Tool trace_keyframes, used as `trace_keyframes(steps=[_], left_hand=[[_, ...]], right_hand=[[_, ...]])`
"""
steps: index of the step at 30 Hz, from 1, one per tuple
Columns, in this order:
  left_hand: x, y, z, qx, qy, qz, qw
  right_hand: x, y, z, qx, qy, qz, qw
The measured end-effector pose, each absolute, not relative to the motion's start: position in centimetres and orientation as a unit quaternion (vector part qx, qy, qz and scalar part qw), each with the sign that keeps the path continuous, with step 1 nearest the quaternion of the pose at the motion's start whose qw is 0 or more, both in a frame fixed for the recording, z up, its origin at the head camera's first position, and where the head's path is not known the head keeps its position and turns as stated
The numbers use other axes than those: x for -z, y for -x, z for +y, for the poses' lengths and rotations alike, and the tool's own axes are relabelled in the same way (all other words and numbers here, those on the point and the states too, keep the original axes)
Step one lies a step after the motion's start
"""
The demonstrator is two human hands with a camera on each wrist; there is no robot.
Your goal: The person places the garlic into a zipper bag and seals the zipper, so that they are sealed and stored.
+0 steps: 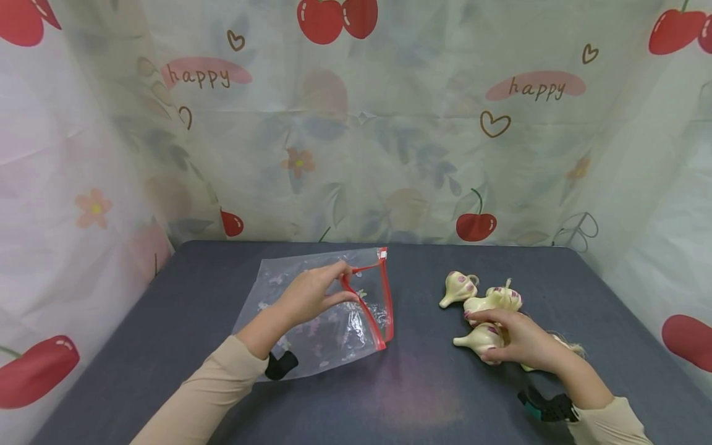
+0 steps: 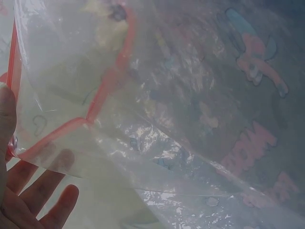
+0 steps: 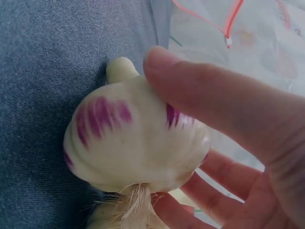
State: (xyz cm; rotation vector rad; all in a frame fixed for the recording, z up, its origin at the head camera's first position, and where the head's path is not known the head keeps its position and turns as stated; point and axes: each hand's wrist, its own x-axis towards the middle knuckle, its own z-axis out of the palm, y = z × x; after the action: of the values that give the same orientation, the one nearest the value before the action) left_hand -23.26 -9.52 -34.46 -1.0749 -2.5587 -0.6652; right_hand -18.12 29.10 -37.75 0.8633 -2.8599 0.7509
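Note:
A clear zip bag [image 1: 322, 346] with a red-edged mouth lies on the dark table, its opening turned to the right. My left hand [image 1: 314, 290] pinches the upper layer at that red rim and holds the mouth apart. On the right, my right hand [image 1: 525, 340] has its thumb and fingers around a garlic bulb [image 1: 479, 339], cream with purple streaks. The right wrist view shows that same bulb [image 3: 138, 138] with its pale roots toward the camera and the thumb on its side. Close by are other garlic bulbs [image 1: 459, 287], partly hidden by the hand.
The dark grey table [image 1: 411, 395] reaches back to a printed curtain [image 1: 361, 154] with cherries and "happy" lettering. Similar curtain hangs on both sides. Another garlic bulb [image 1: 567, 343] with stringy roots lies behind my right wrist.

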Motion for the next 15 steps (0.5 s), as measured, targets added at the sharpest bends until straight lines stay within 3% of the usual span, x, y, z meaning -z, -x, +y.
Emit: trace_keyframes(steps=[15], left_hand=[[34.56,23.32,-9.55,0.233,0.372,-0.887,0.14]], right_hand=[[37.76,18.06,28.99,-0.244,-0.283,-0.927,0.043]])
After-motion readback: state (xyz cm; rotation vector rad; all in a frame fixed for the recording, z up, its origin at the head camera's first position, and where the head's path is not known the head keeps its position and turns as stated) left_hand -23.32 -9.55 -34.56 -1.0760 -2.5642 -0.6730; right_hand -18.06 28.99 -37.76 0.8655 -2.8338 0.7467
